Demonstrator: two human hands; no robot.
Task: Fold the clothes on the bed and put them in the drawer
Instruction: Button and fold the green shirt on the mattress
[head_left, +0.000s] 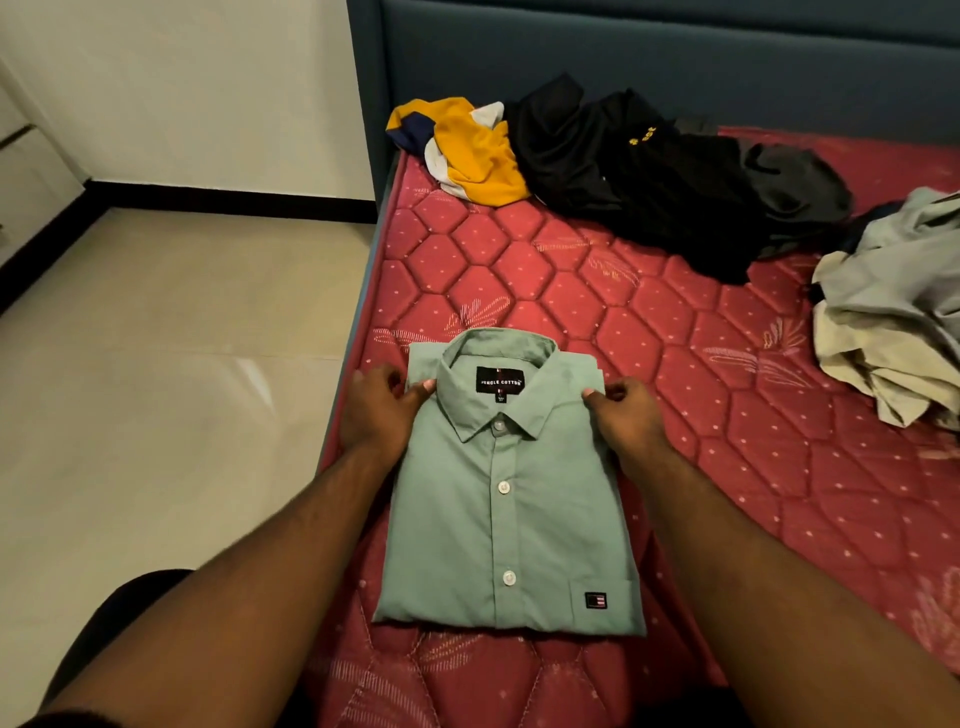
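Note:
A green button-up shirt (506, 519) lies folded into a neat rectangle, collar away from me, on the red quilted mattress (597, 312) near its left edge. My left hand (376, 410) pinches the shirt's left shoulder edge beside the collar. My right hand (626, 415) pinches the right shoulder edge in the same way. Unfolded clothes lie farther back: a yellow, white and navy garment (470, 150), a heap of black clothes (639, 176) and a crumpled grey-beige pile (898, 306) at the right. No drawer is clearly in view.
A dark blue upholstered headboard (649, 57) runs along the far side of the bed. Pale tiled floor (156, 364) spreads left of the bed, bounded by a white wall with a black skirting. A pale piece of furniture (21, 171) shows at the far left edge.

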